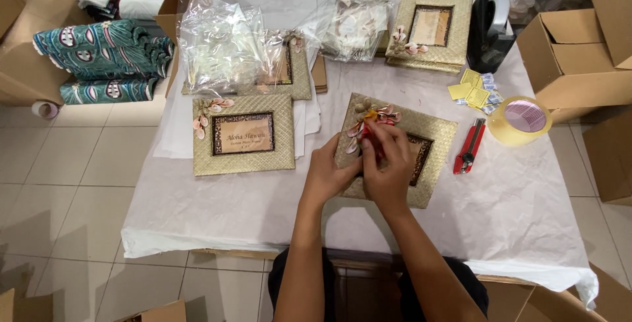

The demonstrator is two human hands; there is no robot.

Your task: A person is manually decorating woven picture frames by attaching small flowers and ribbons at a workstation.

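Note:
A woven golden picture frame [434,139] with a shell ornament at its top left corner lies tilted on the white-covered table [500,210]. My left hand [327,174] rests on the frame's left edge. My right hand [388,164] lies over the frame's middle, with its fingers pinched on a small red and yellow piece [376,122] at the shell ornament. A second matching frame [243,135] lies flat to the left, apart from both hands.
A red box cutter [469,145], a tape roll [521,120] and yellow packets [473,90] lie right of the frame. More frames [431,29], clear plastic bags [224,42] and a black tape dispenser [490,29] stand behind. Cardboard boxes [579,58] flank the table; folded patterned fabric [105,58] lies left.

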